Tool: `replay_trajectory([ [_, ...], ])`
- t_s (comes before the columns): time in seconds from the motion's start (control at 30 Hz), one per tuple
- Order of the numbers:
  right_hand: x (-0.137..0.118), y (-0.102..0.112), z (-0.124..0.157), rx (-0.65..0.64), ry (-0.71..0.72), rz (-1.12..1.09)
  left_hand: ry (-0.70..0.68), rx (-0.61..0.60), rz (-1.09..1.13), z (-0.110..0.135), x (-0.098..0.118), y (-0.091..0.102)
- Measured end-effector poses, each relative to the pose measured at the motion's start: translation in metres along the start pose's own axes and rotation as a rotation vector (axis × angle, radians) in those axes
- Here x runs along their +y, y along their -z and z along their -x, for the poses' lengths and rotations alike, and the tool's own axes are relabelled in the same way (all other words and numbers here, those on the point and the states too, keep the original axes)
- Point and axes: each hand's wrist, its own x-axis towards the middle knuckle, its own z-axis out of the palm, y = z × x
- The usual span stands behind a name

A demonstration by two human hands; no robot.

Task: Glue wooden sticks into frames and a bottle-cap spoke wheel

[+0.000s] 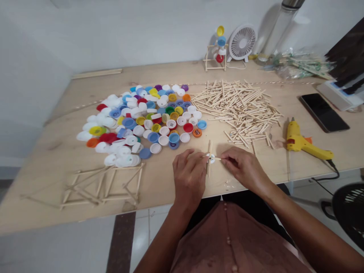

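Note:
Near the table's front edge lies a small white disc [213,156] with thin wooden sticks crossed over it. My left hand [189,176] has its fingers bent, with the thumb and fingertips gripping the left side of this stick cross [209,167]. From the right, my right hand [243,165] pinches the outer end of a wooden stick [217,159] that reaches to the middle of the cross. Its fingertips are closed together. Farther back on the left spread many coloured bottle caps [155,127], and beyond my right hand is a heap of short wooden sticks [241,106].
On the right lie a yellow glue gun [307,142], a black phone [324,112] and a white power strip [341,94]. Stick frames [122,185] lie front left. At the back stand a stick-and-cap model [216,57], a white fan [242,43] and a clear bottle [275,36].

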Motion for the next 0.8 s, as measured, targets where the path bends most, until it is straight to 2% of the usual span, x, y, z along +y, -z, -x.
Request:
replay_trajectory([
  [0.33,0.001,-0.001,-0.001,-0.021,0.008,0.042,-0.003,-0.009,-0.009,0.0,0.0,0.0],
  [0.53,0.0,0.0,0.001,0.009,0.016,0.062,-0.015,-0.006,-0.028,0.0,0.001,0.0],
  [0.67,-0.001,0.004,0.009,0.068,0.023,0.12,-0.049,-0.01,-0.047,0.001,0.003,0.001],
  [0.8,-0.001,0.007,0.022,0.197,0.065,0.177,-0.054,-0.027,-0.043,0.002,0.006,0.002],
])
